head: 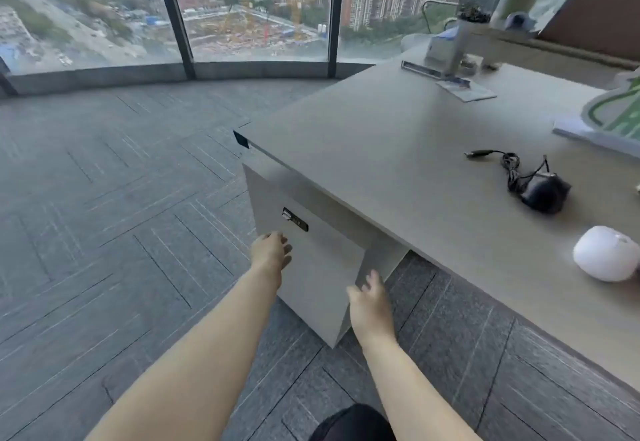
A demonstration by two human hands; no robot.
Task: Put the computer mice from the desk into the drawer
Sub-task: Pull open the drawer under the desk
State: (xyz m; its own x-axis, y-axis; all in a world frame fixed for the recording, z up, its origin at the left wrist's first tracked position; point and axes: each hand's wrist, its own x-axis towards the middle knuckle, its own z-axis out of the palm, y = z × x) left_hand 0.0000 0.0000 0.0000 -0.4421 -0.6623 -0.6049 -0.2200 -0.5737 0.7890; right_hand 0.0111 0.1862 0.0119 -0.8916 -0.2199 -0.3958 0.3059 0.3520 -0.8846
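A black wired mouse (544,192) lies on the grey desk (381,150), its cable coiled toward a USB plug behind it. A white mouse (606,253) rests nearer the desk's front edge at the right. Under the desk's left end stands a grey drawer cabinet (322,267) with a black lock panel (295,219); its front looks closed. My left hand (270,250) is at the cabinet's left front edge, fingers spread, holding nothing. My right hand (370,297) reaches toward the cabinet's right corner, also empty with fingers apart.
On the desk's far side are a mesh-topped cylinder on a post (478,1), a blue-and-white device, a leaflet (465,89) and a green-and-white object (616,108) at the right edge. Grey carpet tiles cover the floor; tall windows stand beyond.
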